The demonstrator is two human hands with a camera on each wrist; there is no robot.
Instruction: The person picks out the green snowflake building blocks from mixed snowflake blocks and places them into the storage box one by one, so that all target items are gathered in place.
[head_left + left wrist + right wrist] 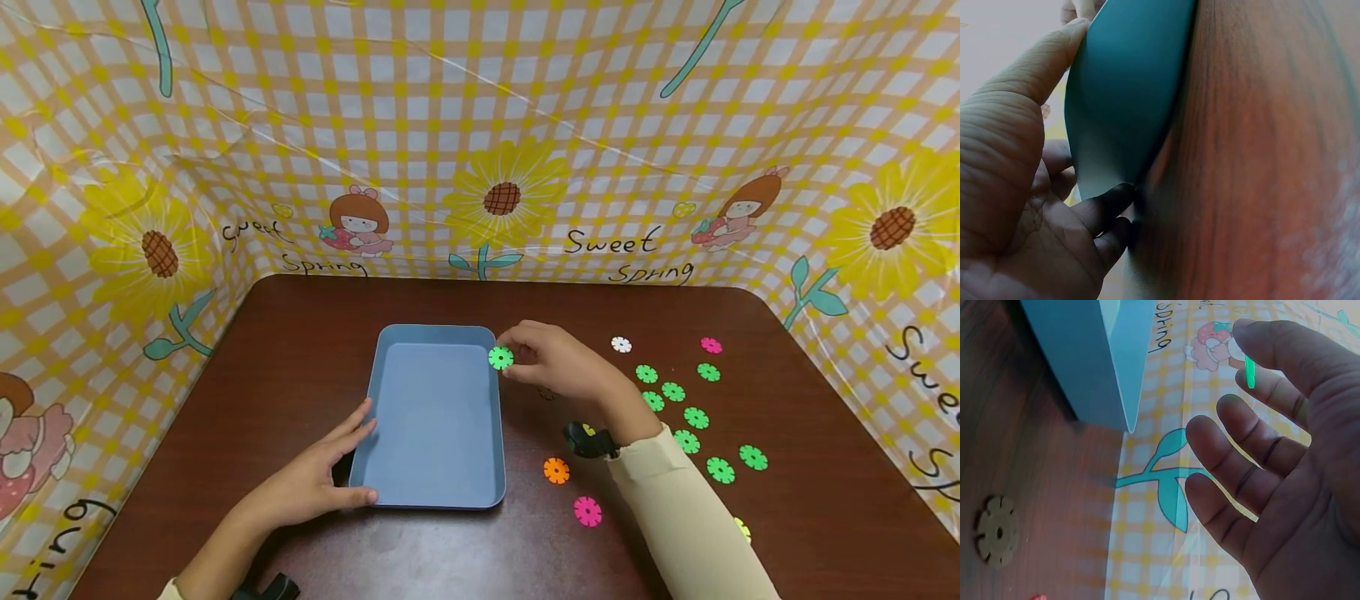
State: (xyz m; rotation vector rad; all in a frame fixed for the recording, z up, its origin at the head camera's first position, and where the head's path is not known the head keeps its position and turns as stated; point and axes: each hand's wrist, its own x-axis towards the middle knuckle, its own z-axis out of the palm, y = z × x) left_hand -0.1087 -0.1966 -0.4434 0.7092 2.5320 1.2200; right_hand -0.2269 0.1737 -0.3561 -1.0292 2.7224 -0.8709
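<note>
A blue rectangular tray [438, 333] lies on the table with a bare inside. My left hand [318, 475] rests at its left side, fingers spread and fairly straight against the rim, thumb at the near-left corner. In the left wrist view the thumb touches the rim, and two other fingers touch the outer wall low down. Over the tray's right rim, my right hand [562, 362] pinches a green notched plastic disc [501, 357] between thumb and index finger. From the right wrist that disc [1250, 372] appears edge-on, the other fingers loosely bent and holding nothing.
Several green discs [696, 417] lie flat right of the right forearm, with a white disc [621, 344] and a pink disc [711, 345] behind. Nearer are an orange disc [557, 471] and another pink one. A brown disc [997, 531] lies beside the tray. Patterned cloth surrounds the table.
</note>
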